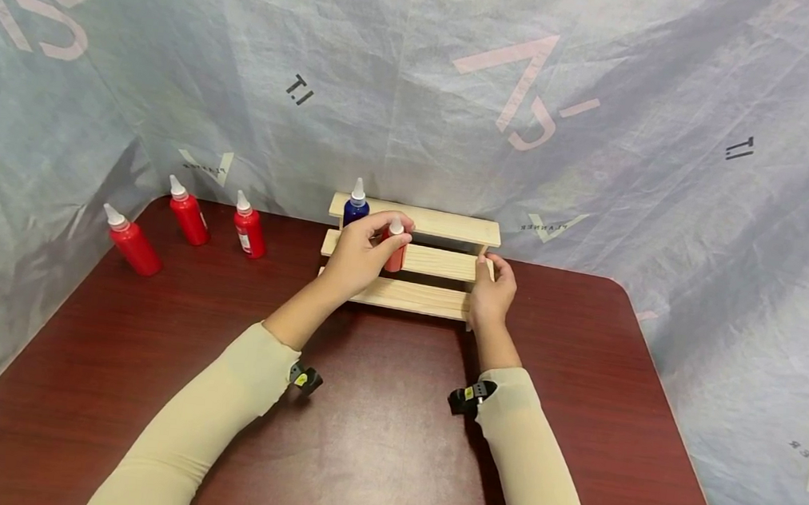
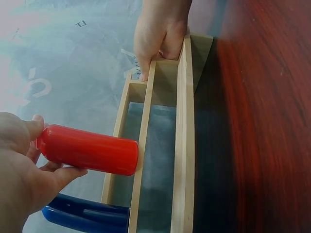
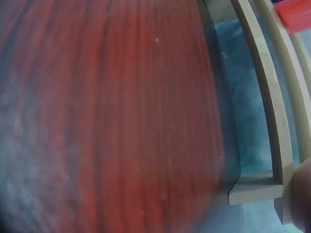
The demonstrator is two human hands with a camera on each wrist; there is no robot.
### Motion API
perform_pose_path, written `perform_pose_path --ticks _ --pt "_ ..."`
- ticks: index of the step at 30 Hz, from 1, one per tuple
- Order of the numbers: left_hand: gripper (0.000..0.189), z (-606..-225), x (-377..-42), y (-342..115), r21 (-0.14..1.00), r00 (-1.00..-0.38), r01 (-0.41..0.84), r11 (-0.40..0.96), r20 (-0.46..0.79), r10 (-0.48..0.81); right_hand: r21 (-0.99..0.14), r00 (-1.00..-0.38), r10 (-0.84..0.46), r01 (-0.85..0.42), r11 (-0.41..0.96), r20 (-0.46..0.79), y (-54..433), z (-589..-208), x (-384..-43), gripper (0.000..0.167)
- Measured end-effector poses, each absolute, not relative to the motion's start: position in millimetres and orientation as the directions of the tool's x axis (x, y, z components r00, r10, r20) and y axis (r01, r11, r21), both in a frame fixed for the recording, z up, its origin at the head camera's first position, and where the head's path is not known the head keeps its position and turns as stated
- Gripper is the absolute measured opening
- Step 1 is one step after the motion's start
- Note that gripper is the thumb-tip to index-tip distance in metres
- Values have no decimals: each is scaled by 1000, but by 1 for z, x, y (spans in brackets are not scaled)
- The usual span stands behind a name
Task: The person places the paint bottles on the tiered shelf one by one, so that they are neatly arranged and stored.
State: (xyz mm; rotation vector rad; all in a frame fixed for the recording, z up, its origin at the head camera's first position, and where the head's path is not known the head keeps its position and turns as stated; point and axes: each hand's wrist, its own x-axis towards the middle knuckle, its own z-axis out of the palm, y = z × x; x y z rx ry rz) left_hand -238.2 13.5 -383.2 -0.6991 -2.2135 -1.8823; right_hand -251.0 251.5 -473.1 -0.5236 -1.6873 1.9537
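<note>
My left hand (image 1: 359, 258) pinches a red squeeze bottle (image 1: 394, 257) near its white pointed cap. In the left wrist view the red bottle (image 2: 90, 149) has its base at the middle slat of a three-tier wooden rack (image 1: 447, 263); whether it touches is unclear. A blue squeeze bottle (image 1: 356, 210) with a white cap stands on the rack's left part, partly behind my left hand. At the rack's right end, my right hand (image 1: 493, 291) grips the side, thumb in front. Only a bit of the right hand (image 3: 302, 194) shows in the right wrist view.
Three more red squeeze bottles, one at the far left (image 1: 135, 247), one behind it (image 1: 190, 218) and one nearer the rack (image 1: 250, 233), stand on the dark red table (image 1: 375, 426). A grey printed cloth (image 1: 405, 84) hangs behind the table.
</note>
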Motion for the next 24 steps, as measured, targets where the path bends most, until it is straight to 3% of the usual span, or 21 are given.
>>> perform_pose_path --ticks 24 --pt "33 -384 -253 29 888 -896 426 175 387 218 -989 -794 607 -107 -98 26 252 -473 -251 28"
